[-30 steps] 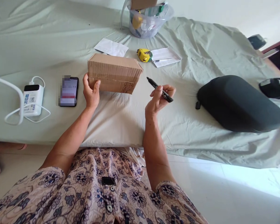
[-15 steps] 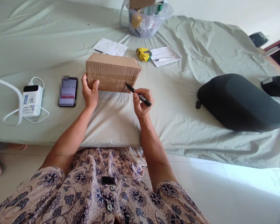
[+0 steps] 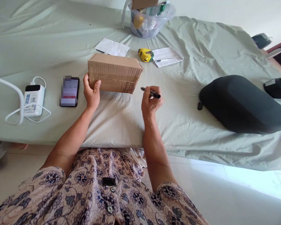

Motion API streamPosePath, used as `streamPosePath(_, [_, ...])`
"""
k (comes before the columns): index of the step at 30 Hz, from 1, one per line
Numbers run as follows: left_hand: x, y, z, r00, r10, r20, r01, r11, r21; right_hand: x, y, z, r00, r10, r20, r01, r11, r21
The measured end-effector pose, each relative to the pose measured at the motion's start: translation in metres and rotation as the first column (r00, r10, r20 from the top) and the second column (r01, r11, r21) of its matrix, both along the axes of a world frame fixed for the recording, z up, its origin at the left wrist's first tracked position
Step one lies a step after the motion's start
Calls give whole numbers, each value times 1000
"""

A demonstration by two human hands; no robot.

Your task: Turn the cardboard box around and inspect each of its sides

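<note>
A brown cardboard box (image 3: 115, 73) is tilted so that its long taped side faces me. Curly black pen lines (image 3: 129, 87) mark the lower right corner of that side. My left hand (image 3: 92, 92) grips the box at its lower left, thumb on the front and the other fingers partly hidden at its end. To the right of the box, my right hand (image 3: 151, 99) is closed around a black marker (image 3: 155, 94). The marker's uncapped tip points left, apart from the cardboard.
Left of the box lie a phone (image 3: 70, 92) and a white power bank (image 3: 34, 100) with cables. Behind it are paper sheets (image 3: 112, 47), a yellow tape measure (image 3: 145, 55), a pen (image 3: 164, 60) and a filled plastic basket (image 3: 146, 26). A black case (image 3: 243, 104) and small black cap (image 3: 199, 105) sit right.
My right hand has drawn the marker away from the box to the right, off the scribbled corner. My left hand still holds the box in much the same pose.
</note>
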State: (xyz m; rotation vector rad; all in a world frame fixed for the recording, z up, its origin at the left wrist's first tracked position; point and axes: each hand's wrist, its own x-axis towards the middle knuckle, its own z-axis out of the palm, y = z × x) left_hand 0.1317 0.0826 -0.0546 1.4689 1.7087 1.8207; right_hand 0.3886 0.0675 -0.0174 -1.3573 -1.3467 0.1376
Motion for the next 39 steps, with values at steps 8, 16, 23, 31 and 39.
streamPosePath(8, [1,-1,1,1000,8,12,-8,1000,-13,-13,-15,-5,938,343,-56,-335,935,113])
streamPosePath(16, [2,-1,3,1000,8,12,-8,1000,1,4,-2,-4,989,125,-73,-126,992,-9])
streamPosePath(23, [5,-1,5,998,-11,58,11,1000,11,34,29,-25,998,-6,62,20,976,-216])
streamPosePath(31, [5,0,4,995,-38,96,36,999,22,27,24,-30,936,4,352,194,829,-524])
streamPosePath(39, [2,6,-6,994,-71,80,72,997,-3,29,22,-27,923,42,383,221,756,-616])
